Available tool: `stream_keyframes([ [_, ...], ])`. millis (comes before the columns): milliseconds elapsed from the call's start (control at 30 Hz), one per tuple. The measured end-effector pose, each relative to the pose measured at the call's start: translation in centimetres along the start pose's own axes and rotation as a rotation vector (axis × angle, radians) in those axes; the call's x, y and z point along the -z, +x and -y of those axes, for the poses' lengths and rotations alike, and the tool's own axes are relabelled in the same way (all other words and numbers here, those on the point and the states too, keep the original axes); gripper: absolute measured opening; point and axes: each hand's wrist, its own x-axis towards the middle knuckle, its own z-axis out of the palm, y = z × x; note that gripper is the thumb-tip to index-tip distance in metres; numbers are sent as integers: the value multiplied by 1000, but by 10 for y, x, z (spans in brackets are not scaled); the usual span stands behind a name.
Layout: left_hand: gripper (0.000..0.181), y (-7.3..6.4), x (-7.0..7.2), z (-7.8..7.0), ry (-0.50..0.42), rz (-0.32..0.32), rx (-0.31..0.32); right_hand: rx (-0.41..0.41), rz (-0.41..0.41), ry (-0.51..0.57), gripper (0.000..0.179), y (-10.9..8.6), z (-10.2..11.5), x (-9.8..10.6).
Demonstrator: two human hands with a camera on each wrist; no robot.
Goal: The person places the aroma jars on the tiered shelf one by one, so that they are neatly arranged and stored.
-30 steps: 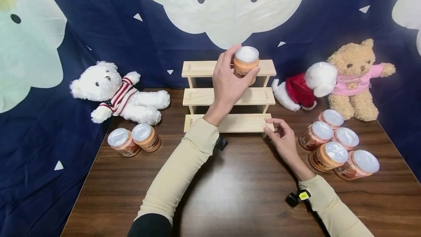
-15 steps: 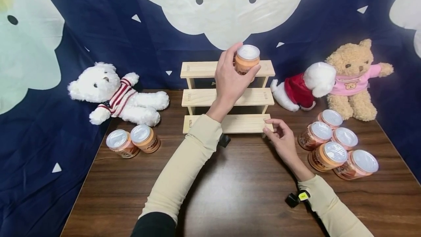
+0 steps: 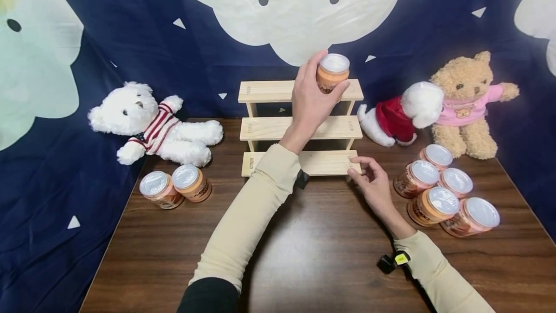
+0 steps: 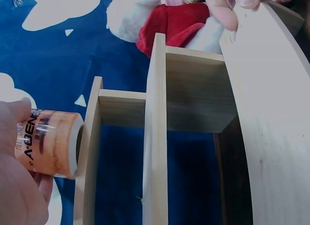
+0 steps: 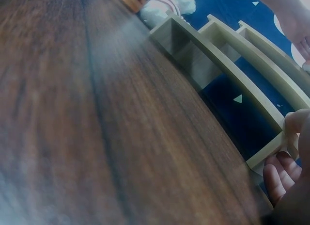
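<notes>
My left hand (image 3: 309,103) grips an orange jar (image 3: 332,75) with a silver lid, fingers and thumb around its side. The jar is upright over the right part of the top step of a three-step wooden display shelf (image 3: 260,129). In the left wrist view the base of the jar (image 4: 53,143) is right at the top board, and dark lettering shows on its side. At the lowest step's right end, my right hand (image 3: 374,185) pinches the board between thumb and fingers. The right wrist view shows those fingers (image 5: 278,174) around the shelf's corner.
Two jars (image 3: 191,183) stand at the table's left, before a white teddy bear (image 3: 160,124) lying back. Several more jars (image 3: 434,206) cluster at the right. Behind them sit a white plush in red (image 3: 395,120) and a tan bear (image 3: 465,105). A blue cloth (image 3: 208,76) hangs behind.
My left hand has carried the jar slightly right and up in the head view, over the top step. The right hand keeps its place on the lowest step.
</notes>
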Motion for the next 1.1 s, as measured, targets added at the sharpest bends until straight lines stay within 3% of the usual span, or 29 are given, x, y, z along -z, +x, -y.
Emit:
stream_keyframes([
  [433,90,1,3,6,54,86,-14,1,3,-13,28,0,1,2],
  [667,88,-10,2,10,-101,25,-4,0,3,5,28,-1,1,3],
  [867,78,-13,-3,15,-116,-9,-1,5,15,21,28,-1,2,1],
  [1100,74,-7,-10,12,-108,-27,8,4,11,15,28,-1,1,0],
])
